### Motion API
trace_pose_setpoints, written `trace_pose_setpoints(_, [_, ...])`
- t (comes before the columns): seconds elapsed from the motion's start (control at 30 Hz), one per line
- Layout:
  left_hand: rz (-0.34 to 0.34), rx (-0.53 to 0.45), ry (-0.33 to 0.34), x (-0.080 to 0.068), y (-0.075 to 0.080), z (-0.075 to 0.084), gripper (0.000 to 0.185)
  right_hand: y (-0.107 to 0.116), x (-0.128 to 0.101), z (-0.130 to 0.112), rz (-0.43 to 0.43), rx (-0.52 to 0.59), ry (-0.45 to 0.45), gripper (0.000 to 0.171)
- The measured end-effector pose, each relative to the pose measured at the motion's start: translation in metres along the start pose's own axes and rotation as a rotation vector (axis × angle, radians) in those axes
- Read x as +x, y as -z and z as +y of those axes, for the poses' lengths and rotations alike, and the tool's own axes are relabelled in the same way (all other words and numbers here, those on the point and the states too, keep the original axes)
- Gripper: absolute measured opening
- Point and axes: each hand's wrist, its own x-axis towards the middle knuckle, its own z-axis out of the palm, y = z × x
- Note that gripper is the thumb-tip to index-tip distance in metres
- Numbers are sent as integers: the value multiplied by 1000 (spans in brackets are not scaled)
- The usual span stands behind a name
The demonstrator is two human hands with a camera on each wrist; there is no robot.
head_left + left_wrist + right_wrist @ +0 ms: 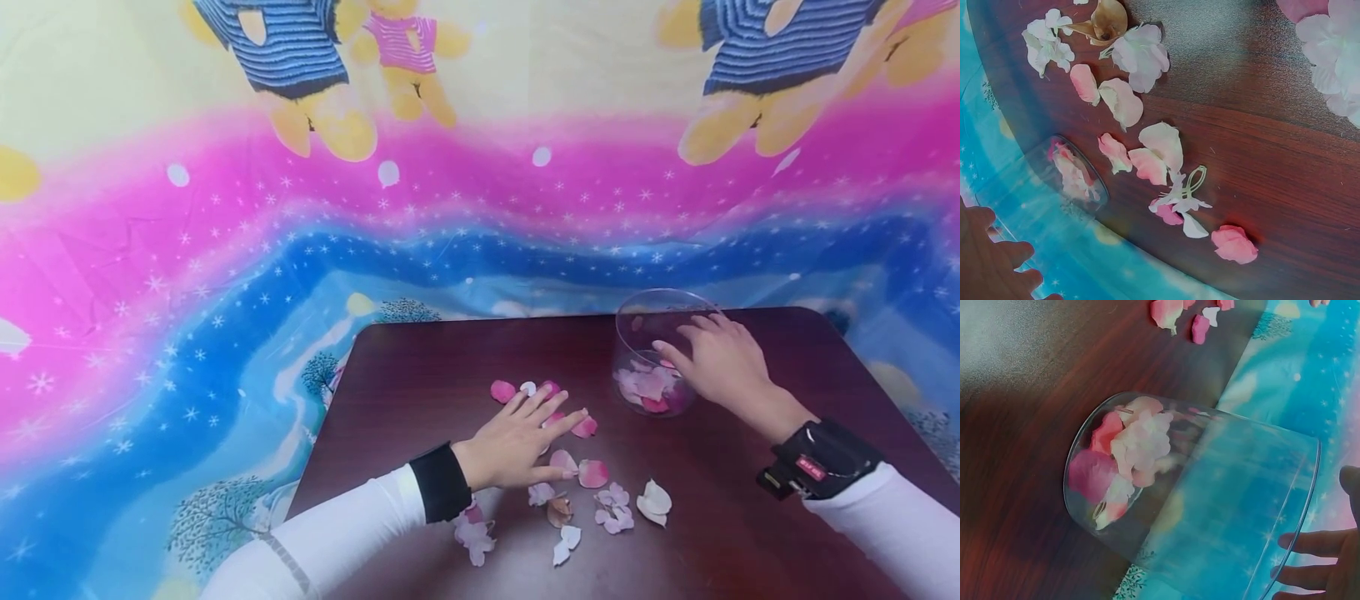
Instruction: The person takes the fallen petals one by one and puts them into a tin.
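**Hands among petals and a glass bowl**

Nearest, loose petals lie scattered on the dark wooden table. The left hand rests flat among them, fingers straight and spread. Farther back, the right hand curls its fingers against the side of the clear glass bowl, which holds pink petals.
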Motion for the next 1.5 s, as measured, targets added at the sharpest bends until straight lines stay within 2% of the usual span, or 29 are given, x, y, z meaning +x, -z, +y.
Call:
trace_pose_setpoints(0.3, [10,-1,0,0,1,-1,83,-4,-4,-7,17,29,43,60])
trace_pose_setpoints(0.6, [38,-31,24,-5,-4,-8,83,-3,-14,-36,-5,56,105,68])
trace_pose_setpoints(0.93, [36,-70,130,-18,1,-30,81,-14,-25,-70,-25,108,189,74])
trace_pose_setpoints(1.3, [70,-100,183,-33,3,-50,81,-41,-43,-106,-78,131,280,76])
trace_pose_setpoints(1.5, [78,-123,214,-39,2,-58,80,-49,-50,-115,-113,150,283,76])
